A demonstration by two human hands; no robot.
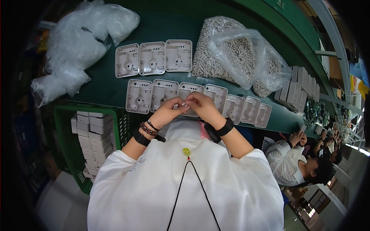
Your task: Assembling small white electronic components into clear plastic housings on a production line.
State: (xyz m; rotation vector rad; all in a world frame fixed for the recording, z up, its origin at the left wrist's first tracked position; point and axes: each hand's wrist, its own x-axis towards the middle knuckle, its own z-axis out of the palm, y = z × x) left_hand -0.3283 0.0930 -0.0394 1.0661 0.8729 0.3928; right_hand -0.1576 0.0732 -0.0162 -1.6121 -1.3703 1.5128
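Close together over the near edge of the green table, my left hand and my right hand are both closed in pinches. Small white plastic pieces show at the fingertips; their exact shape is too small to make out. Just beyond the fingers lies an open light-grey plastic housing, partly covered by my hands. It belongs to a near row of several such housings, including one to the left and one to the right. Behind them sit three more housings, open side up.
A clear bag full of small pale pieces lies at the back right. Crumpled clear plastic bags cover the far left. Stacked housings stand farther right. At lower left, a green crate holds grey housings. Another person works at the right.
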